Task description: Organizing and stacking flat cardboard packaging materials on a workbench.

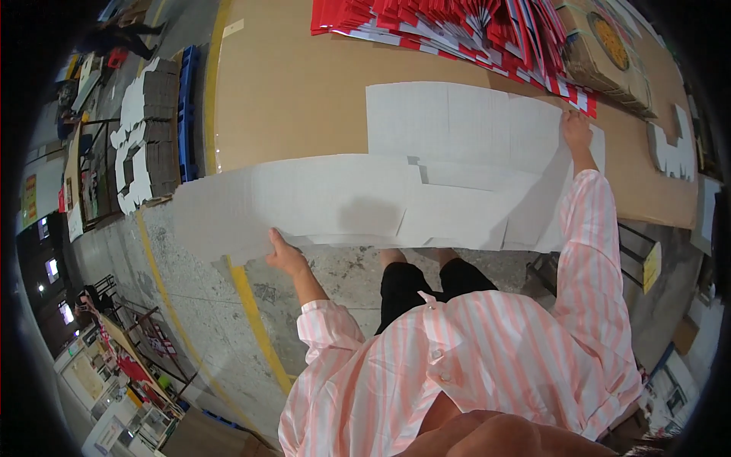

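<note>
A large white cardboard sheet (pixel 304 196), die-cut with creases and cut flaps, spreads across the near side of a brown-topped table (pixel 289 91). Its long left part juts past the table's near edge, over the floor. My left hand (pixel 288 255) is closed on the sheet's near edge, thumb on top and the other fingers hidden beneath. At the far right corner of the sheet, my right hand (pixel 578 131) pinches the edge, its fingers partly hidden. Both arms are stretched apart.
Folded red and white printed pieces (pixel 472 30) are heaped at the table's far side, beside a strapped brown cardboard bundle (pixel 605 53). A white cut-out piece (pixel 671 148) lies at the right. Stacked cardboard (pixel 148 137) stands left by a blue pallet (pixel 189 114). Someone (pixel 126 36) is far left.
</note>
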Tool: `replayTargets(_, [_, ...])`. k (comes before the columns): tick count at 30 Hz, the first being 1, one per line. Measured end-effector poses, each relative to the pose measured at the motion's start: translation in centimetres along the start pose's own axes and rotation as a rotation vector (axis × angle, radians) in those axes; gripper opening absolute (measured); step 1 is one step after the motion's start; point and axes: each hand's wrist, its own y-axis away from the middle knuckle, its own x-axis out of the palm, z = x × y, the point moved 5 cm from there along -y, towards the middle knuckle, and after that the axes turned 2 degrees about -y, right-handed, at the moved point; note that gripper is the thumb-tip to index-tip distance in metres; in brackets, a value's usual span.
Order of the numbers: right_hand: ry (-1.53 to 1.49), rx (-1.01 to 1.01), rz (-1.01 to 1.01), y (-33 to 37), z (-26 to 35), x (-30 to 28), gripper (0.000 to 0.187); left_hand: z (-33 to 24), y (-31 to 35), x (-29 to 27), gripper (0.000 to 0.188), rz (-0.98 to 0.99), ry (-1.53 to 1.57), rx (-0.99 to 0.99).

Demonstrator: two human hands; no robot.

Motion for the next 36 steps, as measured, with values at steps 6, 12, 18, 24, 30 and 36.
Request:
replayTargets(6, [-0.031,-0.134,-0.137,-1.9,-2.3,1.1,0.047,2.7,-1.9,0.6,0.030,0.178,0.353,-0.384])
replayTargets(12, [-0.162,-0.247,-0.266,10.1,3.0,-0.5,0.051,-0.5,0.2,0.4,0.029,0.096,0.060,-0.114])
replayTargets(18, [-0.162,-0.411,-0.195,22.0,8.3,-0.8,0.052,1.7,-1.2,-0.2,0.022,0.089,0.265,-0.334])
replayTargets(24, [-0.198,-0.334,-0.247,22.5,7.3,0.1,0.052,0.6,-0.4,-0.5,0.022,0.015,-0.155,-0.012])
replayTargets(30, [-0.200,-0.338,-0.248,22.3,7.5,0.5,0.053,2.0,-1.7,-0.4,0.033,0.094,0.037,-0.166])
replayTargets(36, [-0.198,-0.331,-0.263,22.2,6.9,0.8,0.053,3.1,-1.7,-1.0,0.033,0.010,0.023,-0.094])
